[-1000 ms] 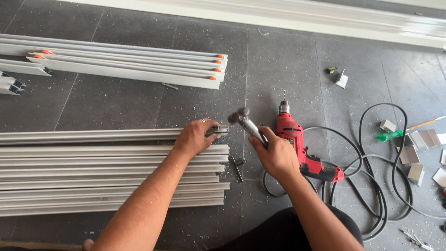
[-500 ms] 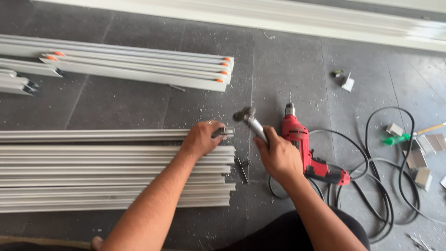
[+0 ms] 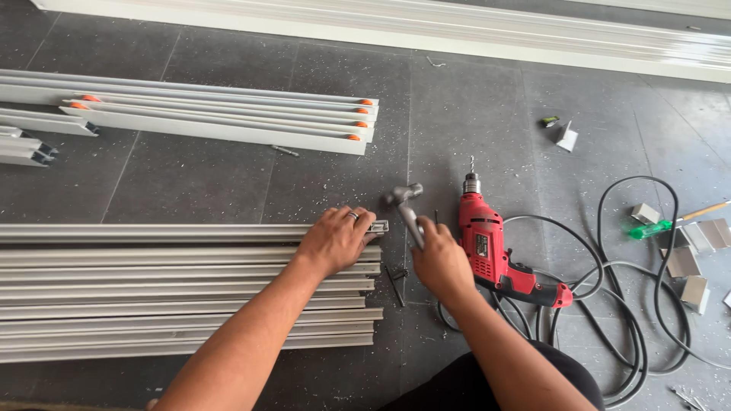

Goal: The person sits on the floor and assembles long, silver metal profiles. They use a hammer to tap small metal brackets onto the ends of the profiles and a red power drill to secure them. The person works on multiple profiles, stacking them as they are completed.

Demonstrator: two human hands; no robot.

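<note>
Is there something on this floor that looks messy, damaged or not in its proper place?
Nothing looks damaged. The black cable of the red drill lies in loose tangled loops on the floor, and pale chips are scattered near the right hand holding the hammer. The stacked profiles end unevenly.

A workshop floor: cut aluminium profiles (image 3: 183, 289), a red corded drill (image 3: 495, 251), metal swarf on dark tiles (image 3: 190, 183).

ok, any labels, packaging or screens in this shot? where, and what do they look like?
Label: on the side of the red drill right of the right hand; small dark rectangle, print too small to tell.
No packages, signs or screens in view.
</note>
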